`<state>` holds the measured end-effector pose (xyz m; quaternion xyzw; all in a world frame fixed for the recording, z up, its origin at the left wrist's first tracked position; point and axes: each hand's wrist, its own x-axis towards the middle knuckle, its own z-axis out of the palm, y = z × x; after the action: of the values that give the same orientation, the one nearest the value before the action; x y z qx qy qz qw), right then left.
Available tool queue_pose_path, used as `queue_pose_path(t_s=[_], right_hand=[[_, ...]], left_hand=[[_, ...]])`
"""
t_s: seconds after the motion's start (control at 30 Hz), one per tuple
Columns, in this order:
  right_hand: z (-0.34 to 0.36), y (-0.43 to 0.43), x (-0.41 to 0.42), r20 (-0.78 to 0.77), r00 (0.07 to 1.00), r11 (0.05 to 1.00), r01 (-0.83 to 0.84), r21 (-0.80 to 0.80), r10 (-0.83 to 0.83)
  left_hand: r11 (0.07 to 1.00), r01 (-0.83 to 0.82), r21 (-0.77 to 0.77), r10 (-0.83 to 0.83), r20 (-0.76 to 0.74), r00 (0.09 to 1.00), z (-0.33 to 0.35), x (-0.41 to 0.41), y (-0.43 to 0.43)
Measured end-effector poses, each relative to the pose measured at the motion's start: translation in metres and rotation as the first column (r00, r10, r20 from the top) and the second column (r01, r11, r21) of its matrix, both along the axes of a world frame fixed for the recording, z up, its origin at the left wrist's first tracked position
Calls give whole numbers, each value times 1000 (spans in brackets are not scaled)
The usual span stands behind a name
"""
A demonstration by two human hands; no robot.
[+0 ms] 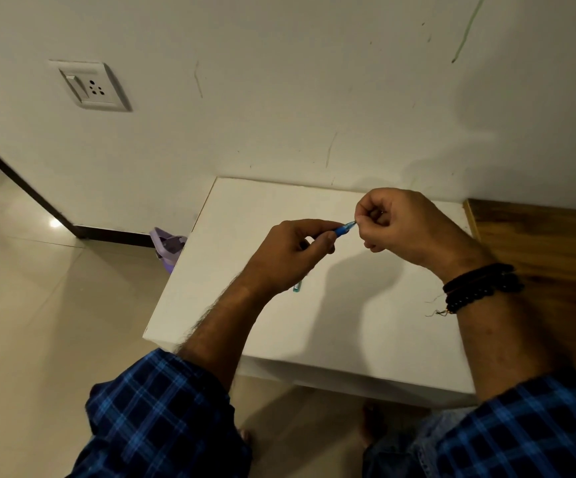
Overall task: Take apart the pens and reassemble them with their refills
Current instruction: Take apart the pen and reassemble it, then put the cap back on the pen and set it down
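Note:
A blue pen [343, 230] is held above the white table [314, 322]. My left hand [293, 253] grips its barrel, most of which is hidden inside the fist. My right hand [404, 225] pinches the pen's tip end between thumb and fingers. A small teal pen part [297, 287] lies on the table, partly hidden under my left wrist.
A wooden surface [538, 253] adjoins the table on the right. The wall with a switch socket [90, 86] stands behind. A purple object [169, 246] sits on the tiled floor left of the table. My feet show under the table's front edge.

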<state>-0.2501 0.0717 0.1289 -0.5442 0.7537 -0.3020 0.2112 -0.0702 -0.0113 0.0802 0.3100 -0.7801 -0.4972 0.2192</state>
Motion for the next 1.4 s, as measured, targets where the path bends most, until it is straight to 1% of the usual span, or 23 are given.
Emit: queue_pose_path(t_s=[0.13, 0.3, 0.4, 0.47, 0.5, 0.57, 0.63, 0.67, 0.73, 0.8, 0.97, 1.13, 1.2, 1.27, 1.4], right_hand=[[-1, 0, -2, 59, 998, 1000, 11, -24, -9], [-3, -1, -5, 218, 976, 999, 28, -17, -24], [-5, -2, -2, 359, 931, 997, 57, 43, -69], [-11, -1, 6, 412, 909, 989, 1, 151, -64], [-14, 0, 12, 382, 924, 976, -63, 210, -22], [-20, 0, 29, 248, 958, 934, -214, 285, 144], [-26, -2, 43, 127, 953, 921, -300, 248, 277], [-27, -3, 47, 110, 949, 931, -311, 193, 295], [-26, -5, 47, 154, 946, 951, -300, 79, 286], [-25, -5, 44, 161, 946, 958, -287, 12, 282], [-32, -5, 48, 115, 941, 945, -325, 33, 319], [-34, -3, 45, 85, 944, 948, -315, -45, 317], [-33, -2, 45, 70, 937, 940, -342, -2, 341], [-33, -1, 46, 28, 935, 935, -354, 30, 353], [-37, -1, 44, -73, 938, 941, -340, -11, 338]], left_hand=[[1000, -12, 9, 12, -14, 1000, 1, 0, -1], [999, -39, 32, 40, -36, 999, -2, -1, -3], [989, -78, 126, 93, -116, 989, -2, -3, -3], [961, -106, 254, 156, -185, 970, -1, -3, -4], [941, -115, 318, 190, -219, 957, -1, -2, -5], [899, -129, 418, 262, -277, 925, 0, 0, -7], [862, -155, 483, 329, -299, 895, 0, 3, -11], [851, -172, 495, 352, -297, 887, 1, 4, -12], [852, -195, 486, 366, -284, 886, 1, 6, -14], [858, -185, 479, 350, -282, 893, 1, 7, -13], [872, -131, 471, 298, -299, 907, 4, 9, -10], [890, -116, 441, 250, -259, 933, 3, 6, -9], [892, -124, 436, 253, -251, 934, 3, 5, -9], [894, -126, 430, 251, -247, 936, 4, 5, -8], [900, -130, 417, 243, -231, 942, 4, 4, -6]])
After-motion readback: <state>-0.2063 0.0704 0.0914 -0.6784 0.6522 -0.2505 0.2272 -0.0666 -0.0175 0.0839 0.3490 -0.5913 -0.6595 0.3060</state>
